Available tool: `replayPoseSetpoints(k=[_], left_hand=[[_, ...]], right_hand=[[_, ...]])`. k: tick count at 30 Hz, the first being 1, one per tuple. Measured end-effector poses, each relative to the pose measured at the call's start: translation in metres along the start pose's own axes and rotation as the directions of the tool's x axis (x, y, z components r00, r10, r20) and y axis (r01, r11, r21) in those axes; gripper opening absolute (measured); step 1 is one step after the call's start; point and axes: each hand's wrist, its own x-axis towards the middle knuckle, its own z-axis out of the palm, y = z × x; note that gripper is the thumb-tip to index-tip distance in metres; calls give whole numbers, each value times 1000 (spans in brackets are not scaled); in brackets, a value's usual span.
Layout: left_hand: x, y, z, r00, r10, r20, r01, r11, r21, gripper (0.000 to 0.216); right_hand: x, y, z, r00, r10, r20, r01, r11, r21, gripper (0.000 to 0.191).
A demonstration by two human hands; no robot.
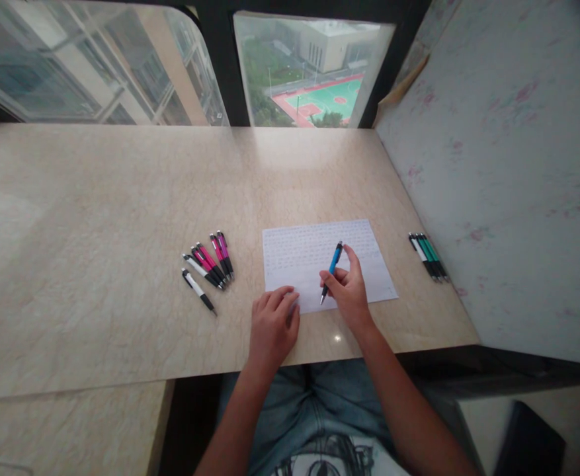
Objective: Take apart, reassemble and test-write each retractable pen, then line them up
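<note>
A white sheet of paper (314,254) covered with rows of faint writing lies on the marble desk (121,218) in front of me. My right hand (350,291) grips a blue pen (332,268) with its tip down on the lower part of the sheet. My left hand (272,324) rests flat with its fingers together on the sheet's near left corner and holds nothing.
Several pink, purple and white pens (208,264) lie in a loose group left of the paper. Several green and white pens (428,256) lie to the right, close to the side wall (508,165). Windows (314,66) stand behind the desk's far edge.
</note>
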Motion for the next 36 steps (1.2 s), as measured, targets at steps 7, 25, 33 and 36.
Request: replayPoseSetpoints(k=[7, 25, 33, 36], left_hand=[[1, -2, -1, 1000, 17, 22, -18, 999, 39, 19], [0, -3, 0, 1000, 27, -8, -26, 999, 38, 20], [0, -4, 1, 999, 34, -1, -34, 999, 42, 20], [-1, -6, 1, 999, 39, 4, -39, 998, 45, 20]], right_hand=[[4, -2, -27, 972, -228, -63, 170, 859, -483, 34], [23, 0, -143, 874, -466, -140, -35, 228, -973, 28], [27, 2, -156, 841, -507, -190, -82, 227, -970, 24], [35, -1, -166, 812, -542, -217, -126, 200, -972, 25]])
